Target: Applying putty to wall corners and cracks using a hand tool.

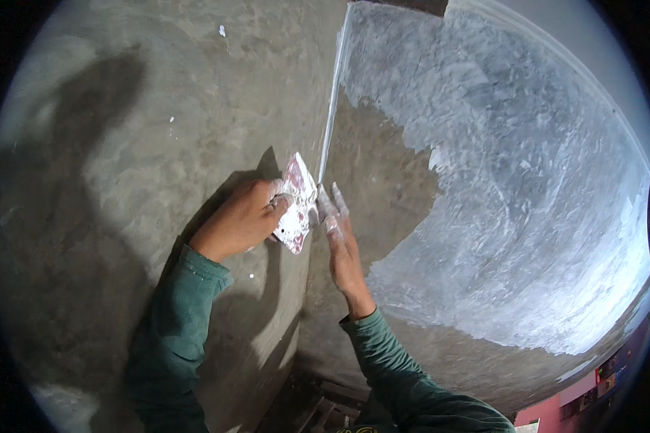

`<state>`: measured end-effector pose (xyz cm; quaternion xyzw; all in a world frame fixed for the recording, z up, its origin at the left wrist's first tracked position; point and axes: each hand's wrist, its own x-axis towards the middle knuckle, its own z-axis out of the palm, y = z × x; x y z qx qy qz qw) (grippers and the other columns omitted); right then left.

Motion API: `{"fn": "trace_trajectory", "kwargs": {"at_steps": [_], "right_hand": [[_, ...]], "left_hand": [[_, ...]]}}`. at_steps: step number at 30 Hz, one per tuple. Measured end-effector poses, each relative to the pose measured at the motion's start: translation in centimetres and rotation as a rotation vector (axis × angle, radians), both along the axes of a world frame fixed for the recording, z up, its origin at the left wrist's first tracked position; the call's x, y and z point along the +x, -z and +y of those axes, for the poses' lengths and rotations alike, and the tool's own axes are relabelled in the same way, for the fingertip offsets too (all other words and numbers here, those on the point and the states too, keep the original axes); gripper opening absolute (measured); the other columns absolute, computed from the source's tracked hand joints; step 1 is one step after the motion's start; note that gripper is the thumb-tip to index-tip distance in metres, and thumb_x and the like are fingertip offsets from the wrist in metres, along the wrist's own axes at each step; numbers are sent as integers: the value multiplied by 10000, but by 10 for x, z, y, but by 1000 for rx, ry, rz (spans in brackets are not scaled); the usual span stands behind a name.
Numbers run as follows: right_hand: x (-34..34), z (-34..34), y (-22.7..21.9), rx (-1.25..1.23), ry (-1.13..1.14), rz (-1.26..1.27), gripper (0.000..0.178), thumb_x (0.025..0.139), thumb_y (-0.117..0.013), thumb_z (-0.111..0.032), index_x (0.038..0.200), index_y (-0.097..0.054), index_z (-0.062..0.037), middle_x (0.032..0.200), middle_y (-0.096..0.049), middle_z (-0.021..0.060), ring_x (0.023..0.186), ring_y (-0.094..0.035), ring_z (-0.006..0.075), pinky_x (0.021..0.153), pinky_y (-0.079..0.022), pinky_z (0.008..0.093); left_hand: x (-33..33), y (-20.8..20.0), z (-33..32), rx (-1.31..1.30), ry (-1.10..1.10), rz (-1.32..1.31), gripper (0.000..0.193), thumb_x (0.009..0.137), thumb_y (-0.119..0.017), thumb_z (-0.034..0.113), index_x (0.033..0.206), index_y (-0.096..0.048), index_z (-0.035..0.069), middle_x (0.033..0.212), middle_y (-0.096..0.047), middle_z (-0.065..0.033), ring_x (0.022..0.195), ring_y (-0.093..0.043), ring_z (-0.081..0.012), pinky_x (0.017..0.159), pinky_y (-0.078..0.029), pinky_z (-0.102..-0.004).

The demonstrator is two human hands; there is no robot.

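Observation:
My left hand (249,216) is closed around a flat, angular piece (295,224) smeared with white paste, with reddish patches and a dark hole showing through. Its kind is hard to tell. The piece is at the corner where the two walls meet. My right hand (343,249) is just to the right of it, fingers stretched upward and whitened with paste, close to the corner; whether they touch the piece or the wall I cannot tell. A line of white paste (332,108) runs up the corner above my hands.
The left wall (217,94) is bare grey-brown plaster with a few white specks. A pale whitish coat (513,195) covers much of the right wall, leaving a brown patch (372,180) by the corner. Dark wooden pieces (328,408) are low down; pinkish items stand at lower right.

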<state>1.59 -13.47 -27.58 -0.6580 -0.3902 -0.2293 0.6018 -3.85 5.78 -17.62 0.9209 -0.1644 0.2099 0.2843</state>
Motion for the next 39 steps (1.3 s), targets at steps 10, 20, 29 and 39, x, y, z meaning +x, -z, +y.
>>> {"fn": "trace_trajectory", "kwargs": {"at_steps": [10, 20, 29, 39], "right_hand": [[-2, -4, 15, 295, -398, 438, 569, 1021, -375, -426, 1459, -424, -66, 1569, -275, 140, 1453, -231, 299, 1175, -183, 419], [165, -94, -225, -886, 1235, -1068, 504, 911, -560, -255, 1406, -464, -242, 1253, -554, 175, 1060, -557, 324, 886, -415, 465], [240, -41, -381, -983, 1498, -1592, 609, 873, -558, -147, 1454, -428, -274, 886, -628, 102, 724, -666, 277, 610, -541, 413], [251, -35, -398, -1155, 1619, -1511, 560, 945, -518, -133, 1448, -426, -360, 883, -678, 94, 704, -690, 241, 553, -529, 401]], "left_hand": [[0, 2, 0, -138, 16, -22, 256, 913, -546, 175, 874, -566, -77, 880, -599, -307, 879, -591, -458, 778, -466, -491], [7, 15, 5, 9, 44, -100, 249, 933, -548, 192, 988, -579, -49, 968, -607, -279, 876, -584, -448, 782, -467, -472], [8, 21, 6, -45, 150, -173, 211, 919, -527, 152, 924, -568, -55, 890, -593, -283, 876, -582, -457, 801, -464, -524], [2, 15, 9, 0, 164, 9, 231, 885, -526, 143, 969, -557, -70, 873, -587, -289, 837, -582, -453, 801, -468, -513]]}}
